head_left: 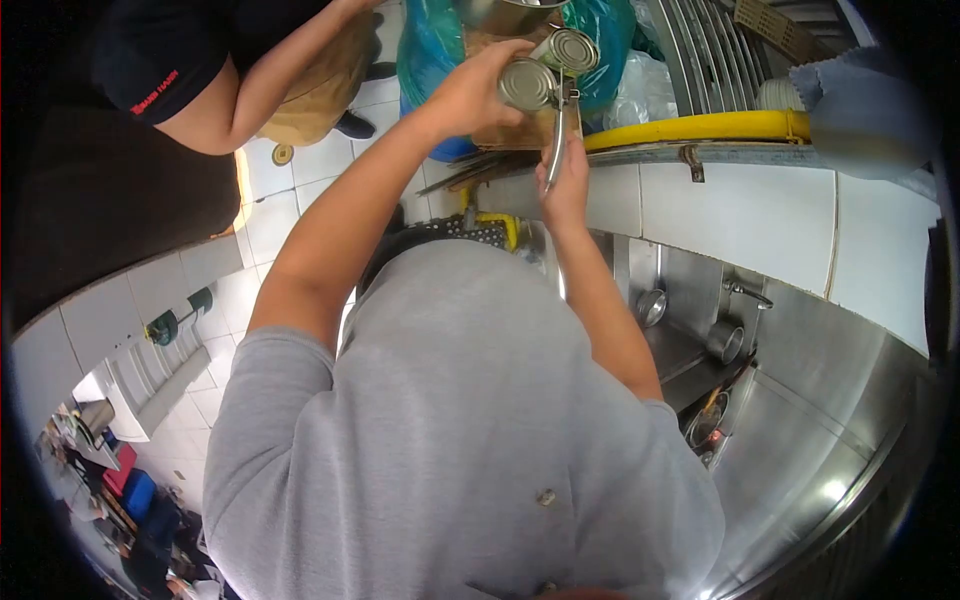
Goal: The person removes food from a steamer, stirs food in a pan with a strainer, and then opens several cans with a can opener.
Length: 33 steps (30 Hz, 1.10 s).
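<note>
My left hand (480, 92) is wrapped round the side of a metal can (526, 84), its thumb above and other fingers below. A second can (569, 52) lies against it on the upper right. Both round ends face the camera. My right hand (567, 188) grips the long handles of a metal can opener (557, 140), whose head is between the two cans. Whether its blade bites into a rim cannot be made out.
Behind the cans are a metal pot (508, 14), cardboard and green plastic bags (430, 58). A yellow pipe (700, 128) runs along the tiled counter edge at the right. Another person's arm (285, 85) is at the upper left. A steel sink area (800, 400) lies lower right.
</note>
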Motion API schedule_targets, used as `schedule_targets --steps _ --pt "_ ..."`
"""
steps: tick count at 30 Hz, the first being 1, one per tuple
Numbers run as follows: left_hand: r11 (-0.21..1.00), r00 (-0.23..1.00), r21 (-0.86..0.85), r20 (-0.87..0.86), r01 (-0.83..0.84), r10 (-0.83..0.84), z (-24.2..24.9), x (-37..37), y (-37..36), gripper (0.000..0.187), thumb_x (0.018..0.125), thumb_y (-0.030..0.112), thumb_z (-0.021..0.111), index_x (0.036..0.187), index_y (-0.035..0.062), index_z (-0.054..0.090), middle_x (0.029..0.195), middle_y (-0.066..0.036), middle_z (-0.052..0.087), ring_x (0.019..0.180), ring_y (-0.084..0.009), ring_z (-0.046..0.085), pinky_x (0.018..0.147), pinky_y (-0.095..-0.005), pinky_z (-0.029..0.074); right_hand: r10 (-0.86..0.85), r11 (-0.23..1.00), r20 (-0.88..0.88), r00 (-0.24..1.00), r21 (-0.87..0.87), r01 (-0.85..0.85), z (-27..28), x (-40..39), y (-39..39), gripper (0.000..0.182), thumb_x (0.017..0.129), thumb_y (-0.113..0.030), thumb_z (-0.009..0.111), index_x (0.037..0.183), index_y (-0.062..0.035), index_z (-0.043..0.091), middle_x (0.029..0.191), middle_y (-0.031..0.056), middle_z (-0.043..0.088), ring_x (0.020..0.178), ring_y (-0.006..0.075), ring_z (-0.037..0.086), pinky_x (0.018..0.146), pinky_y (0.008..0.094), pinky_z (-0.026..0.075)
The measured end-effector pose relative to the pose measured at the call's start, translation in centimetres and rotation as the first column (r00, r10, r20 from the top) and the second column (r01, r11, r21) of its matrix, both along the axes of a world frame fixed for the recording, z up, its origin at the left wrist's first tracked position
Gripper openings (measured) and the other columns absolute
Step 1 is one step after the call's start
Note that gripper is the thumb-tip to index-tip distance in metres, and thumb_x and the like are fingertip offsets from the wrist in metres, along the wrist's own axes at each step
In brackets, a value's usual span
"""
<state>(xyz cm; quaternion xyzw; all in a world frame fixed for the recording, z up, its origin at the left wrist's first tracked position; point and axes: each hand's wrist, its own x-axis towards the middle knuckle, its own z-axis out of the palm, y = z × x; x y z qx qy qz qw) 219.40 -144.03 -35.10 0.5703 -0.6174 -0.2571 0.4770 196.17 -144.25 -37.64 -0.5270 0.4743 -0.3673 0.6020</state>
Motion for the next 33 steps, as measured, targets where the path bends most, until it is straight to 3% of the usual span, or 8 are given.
schedule_targets --steps 5,7,8,10,14,20,30,33 --pt "0.993 0.997 -0.109 -0.062 0.049 -0.056 0.1 -0.1 0.8 0.095 0.072 0.022 0.092 0.152 0.0025 0.045 0.134 -0.024 0.062 0.131 -0.0392 0.059 0.111 -0.0427 0.048 -0.025 0.992 0.087 0.996 0.127 0.014 0.5 1.3 1.4 0.024 0.114 -0.023 0.044 0.125 -0.0052 0.056 0.085 0.0016 0.057 0.069 0.0121 0.056 0.062 0.029 0.049" --pt "0.941 0.937 0.021 0.103 -0.338 0.335 1.3 -1.6 3.2 0.091 0.079 0.029 0.091 0.15 -0.0046 0.046 0.137 -0.025 0.062 0.126 -0.0342 0.062 0.11 -0.0389 0.049 -0.04 0.979 0.124 0.992 0.202 0.014 1.8 2.0 1.8 0.025 0.114 -0.023 0.044 0.128 -0.0047 0.054 0.087 0.0027 0.058 0.07 0.0136 0.057 0.064 0.0303 0.051" --pt "0.942 0.938 0.024 0.102 -0.335 0.331 2.0 -2.5 4.4 0.091 0.079 0.029 0.091 0.15 -0.0046 0.046 0.137 -0.025 0.062 0.126 -0.0342 0.062 0.11 -0.0389 0.049 -0.007 0.976 0.142 0.99 0.215 -0.024 2.3 2.3 1.9 0.026 0.114 -0.024 0.044 0.129 -0.0043 0.052 0.088 0.0034 0.058 0.073 0.015 0.059 0.066 0.032 0.053" --pt "0.874 0.949 0.455 -0.164 -0.168 0.268 2.8 -4.2 6.5 0.08 0.094 0.043 0.08 0.146 -0.0099 0.049 0.133 -0.025 0.065 0.12 -0.0275 0.064 0.106 -0.0369 0.051 0.09 0.965 0.163 0.983 0.229 -0.126 2.2 2.1 1.7 0.03 0.114 -0.026 0.045 0.133 -0.0038 0.049 0.093 0.0054 0.062 0.084 0.0183 0.066 0.072 0.0362 0.058" --pt "0.828 0.769 0.446 -0.638 0.34 0.028 0.0 -7.3 5.4 0.079 0.107 0.061 0.054 0.143 -0.0089 0.055 0.126 -0.021 0.069 0.109 -0.0236 0.069 0.094 -0.0359 0.057 0.055 0.967 0.101 0.993 0.244 -0.078 3.2 2.1 2.1 0.031 0.113 -0.027 0.049 0.131 -0.0022 0.054 0.114 0.009 0.064 0.095 0.02 0.067 0.079 0.038 0.061" --pt "0.775 0.819 0.482 -0.568 0.408 -0.079 -0.9 -8.6 3.9 0.068 0.11 0.055 0.05 0.134 -0.0077 0.06 0.121 -0.02 0.071 0.105 -0.0249 0.071 0.092 -0.038 0.058 0.075 0.997 -0.254 0.964 0.049 -0.065 3.0 0.8 2.0 0.031 0.114 -0.027 0.049 0.118 -0.0012 0.065 0.108 0.0062 0.067 0.092 0.0139 0.064 0.079 0.0313 0.055" --pt "0.81 0.945 0.538 -0.32 0.235 -0.061 0.2 -8.6 3.0 0.071 0.112 0.054 0.042 0.096 -0.0096 0.069 0.078 -0.017 0.068 0.076 -0.0255 0.066 0.072 -0.0405 0.054 0.099 0.995 -0.089 0.991 0.038 -0.096 3.8 0.2 1.3 0.034 0.114 -0.019 0.047 0.128 0.0038 0.066 0.109 0.0096 0.072 0.094 0.0162 0.069 0.083 0.0318 0.058" --pt "0.802 0.946 0.559 -0.322 0.211 -0.025 1.4 -8.8 3.6 0.071 0.111 0.054 0.042 0.094 -0.0104 0.068 0.076 -0.015 0.066 0.07 -0.0241 0.062 0.066 -0.0414 0.051 0.102 0.985 -0.28 0.955 -0.107 -0.136 2.2 -1.0 0.0 0.033 0.111 -0.018 0.052 0.13 0.0049 0.066 0.109 0.0108 0.073 0.094 0.0171 0.069 0.083 0.0317 0.056"
